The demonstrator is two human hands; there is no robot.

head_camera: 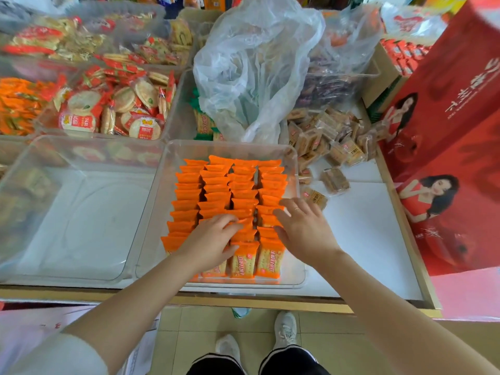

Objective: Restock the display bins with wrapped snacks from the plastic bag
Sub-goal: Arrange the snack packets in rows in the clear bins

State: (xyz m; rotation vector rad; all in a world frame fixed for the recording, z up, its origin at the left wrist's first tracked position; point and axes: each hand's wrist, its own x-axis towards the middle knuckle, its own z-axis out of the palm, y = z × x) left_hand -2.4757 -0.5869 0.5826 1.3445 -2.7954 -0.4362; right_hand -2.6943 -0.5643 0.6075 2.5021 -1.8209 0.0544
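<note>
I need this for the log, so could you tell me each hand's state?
Left hand: pinching an orange packet.
Right hand: open, resting on the packets, holding nothing.

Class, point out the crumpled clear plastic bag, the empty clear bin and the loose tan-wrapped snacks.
Crumpled clear plastic bag (251, 63), head view: its bunched middle.
Empty clear plastic bin (81, 226), head view: its bare floor.
Loose tan-wrapped snacks (335, 181), head view: one wrapper's top.

The snack bin (293, 158) stands on the display table (365, 239), at its front edge. Wrapped snacks (216, 190) stand upright in rows inside this bin. To the left of the bin sits a second bin (40, 163). Directly behind the bin lies the plastic bag (251, 66). Loose packets (332, 142) lie on the table to the bin's right and behind. A large box (454, 125) stands further right of the bin.
</note>
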